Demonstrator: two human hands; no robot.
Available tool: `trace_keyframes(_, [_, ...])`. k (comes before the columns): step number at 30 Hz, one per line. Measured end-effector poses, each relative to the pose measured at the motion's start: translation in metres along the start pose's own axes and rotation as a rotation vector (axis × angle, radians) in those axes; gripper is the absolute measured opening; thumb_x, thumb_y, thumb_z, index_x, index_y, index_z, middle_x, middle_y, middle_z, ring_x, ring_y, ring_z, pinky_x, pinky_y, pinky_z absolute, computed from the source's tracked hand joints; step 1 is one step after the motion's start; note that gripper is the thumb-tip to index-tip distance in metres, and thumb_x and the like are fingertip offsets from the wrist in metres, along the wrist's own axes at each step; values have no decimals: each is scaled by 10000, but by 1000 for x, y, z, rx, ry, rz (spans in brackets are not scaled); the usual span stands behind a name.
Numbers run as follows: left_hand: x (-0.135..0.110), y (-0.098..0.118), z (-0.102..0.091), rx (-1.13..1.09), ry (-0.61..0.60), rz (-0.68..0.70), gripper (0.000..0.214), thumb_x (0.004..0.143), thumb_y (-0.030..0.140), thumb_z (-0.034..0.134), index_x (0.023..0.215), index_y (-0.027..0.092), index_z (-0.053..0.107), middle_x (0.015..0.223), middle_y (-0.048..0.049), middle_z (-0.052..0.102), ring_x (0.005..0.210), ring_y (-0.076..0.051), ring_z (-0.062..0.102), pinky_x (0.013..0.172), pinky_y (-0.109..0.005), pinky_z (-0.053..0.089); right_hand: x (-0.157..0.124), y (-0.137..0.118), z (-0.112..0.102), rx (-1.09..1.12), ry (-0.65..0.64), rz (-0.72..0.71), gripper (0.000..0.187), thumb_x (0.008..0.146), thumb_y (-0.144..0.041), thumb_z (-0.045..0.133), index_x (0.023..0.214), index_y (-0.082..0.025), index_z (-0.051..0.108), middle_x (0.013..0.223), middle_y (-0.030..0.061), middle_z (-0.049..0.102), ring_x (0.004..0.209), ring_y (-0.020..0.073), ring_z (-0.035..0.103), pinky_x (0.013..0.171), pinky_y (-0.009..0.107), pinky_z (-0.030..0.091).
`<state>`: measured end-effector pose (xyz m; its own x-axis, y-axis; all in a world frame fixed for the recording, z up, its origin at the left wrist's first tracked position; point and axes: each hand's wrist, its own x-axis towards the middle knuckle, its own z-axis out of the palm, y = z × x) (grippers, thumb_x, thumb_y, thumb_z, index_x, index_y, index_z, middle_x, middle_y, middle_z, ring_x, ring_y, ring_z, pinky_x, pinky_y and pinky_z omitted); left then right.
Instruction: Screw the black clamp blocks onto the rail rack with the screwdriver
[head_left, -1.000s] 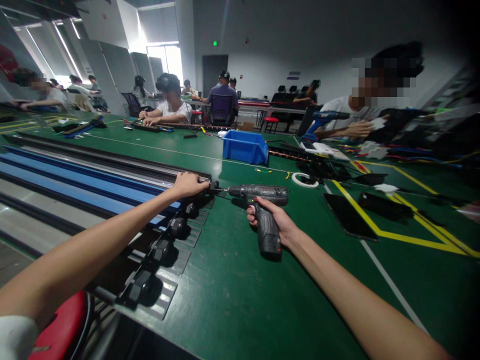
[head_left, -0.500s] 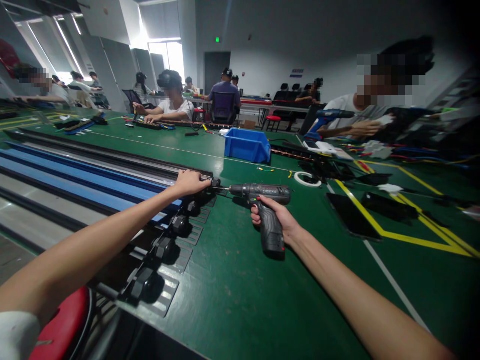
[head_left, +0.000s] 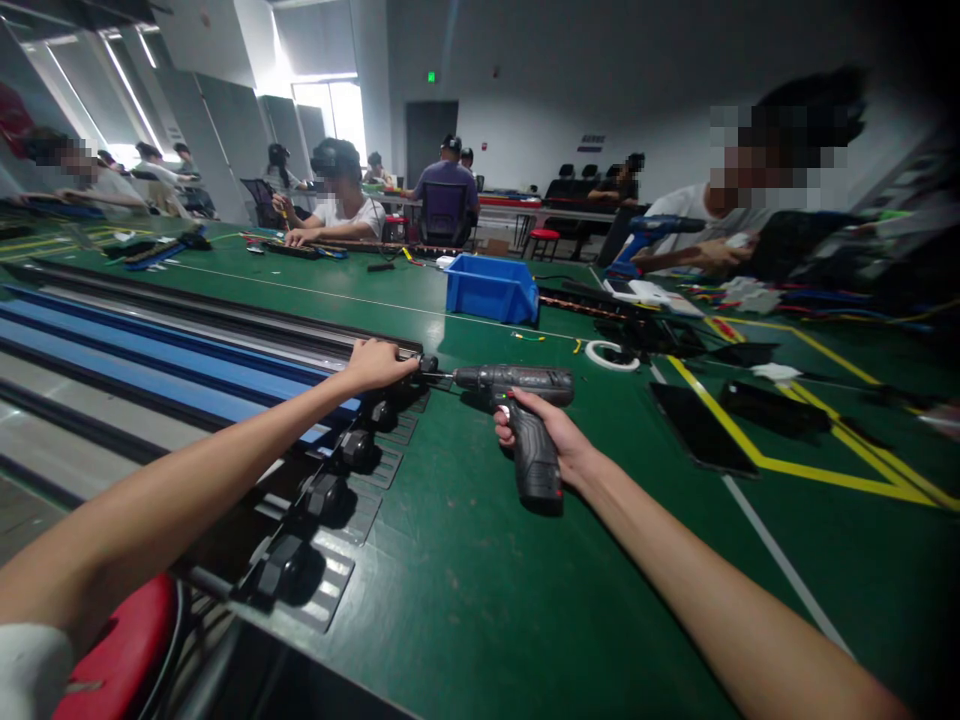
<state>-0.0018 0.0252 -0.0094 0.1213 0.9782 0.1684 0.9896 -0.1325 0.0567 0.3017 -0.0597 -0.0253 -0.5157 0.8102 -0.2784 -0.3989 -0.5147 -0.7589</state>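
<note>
In the head view, the only one supplied, we find the right hand (head_left: 546,428) wrapped firmly round the grip of a black drill (head_left: 525,380), the forefinger near its trigger. The bit (head_left: 442,377) points left, towards a black end fitting (head_left: 428,364) on the farthest of several long rails (head_left: 161,392). The left hand (head_left: 375,364) lies over that rail's end, fingertips at the fitting; whether they pinch it or merely press on it, we cannot tell.

We judge the step in hand to be drill work on a fastener at this fitting. Whether the bit's tip is seated is too small to confirm. The next move, in our judgement, calls for a steady rail and a bit held in line with the fitting, since a tilted drill could slip.

The rails lie side by side on a green table (head_left: 465,610). Nearer ends carry black knobs (head_left: 283,568) with slotted plates (head_left: 328,598) beside them. Beyond the drill we note a blue bin (head_left: 480,288), a white ring (head_left: 600,360) and, to the right, a dark flat panel (head_left: 701,425) near yellow tape lines (head_left: 832,480). A red stool (head_left: 124,650) stands below the near edge.

Around the room, people sit at work. A co-worker (head_left: 671,207) at right is near a blue drill (head_left: 637,240); a grey door (head_left: 431,140) is set in the far wall.
</note>
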Motion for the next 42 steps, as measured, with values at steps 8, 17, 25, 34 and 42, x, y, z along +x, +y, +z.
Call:
trace_keyframes(8, [-1,0,0,-5,14,6,738,819,741,328,812,140,756,907,-187,721,980,-360,623,875,-438,395,1,-1,-5,21,-23,37,228,961,-319,553,887,-109,605,813,80,645,660,131,628,567,208,565])
trace_keyframes(17, [-7,-2,-5,-75,41,24,713,838,749,341,794,150,725,873,-161,720,943,-331,629,851,-397,394,-5,1,-6,71,30,14,166,916,-243,531,887,-108,624,798,104,659,669,149,638,586,220,587])
trace_keyframes(25, [-7,-20,-16,-121,86,46,673,947,626,237,826,167,714,872,-148,727,908,-295,651,818,-352,394,-3,-1,-18,261,172,-181,156,909,-275,545,959,-148,621,902,96,699,735,155,669,676,244,608])
trace_keyframes(34, [3,-60,-20,-77,-45,-44,615,890,647,332,818,182,729,827,-140,723,838,-283,663,712,-316,419,-5,-6,-16,102,207,-163,415,959,-534,485,1143,-175,584,976,125,733,906,249,722,741,390,624])
trace_keyframes(42, [7,-92,-27,-141,-118,118,646,890,644,300,711,182,714,599,-76,613,638,-230,590,629,-307,394,-10,-14,-24,-619,329,76,472,925,-559,552,839,-109,663,650,151,697,509,192,659,471,267,535])
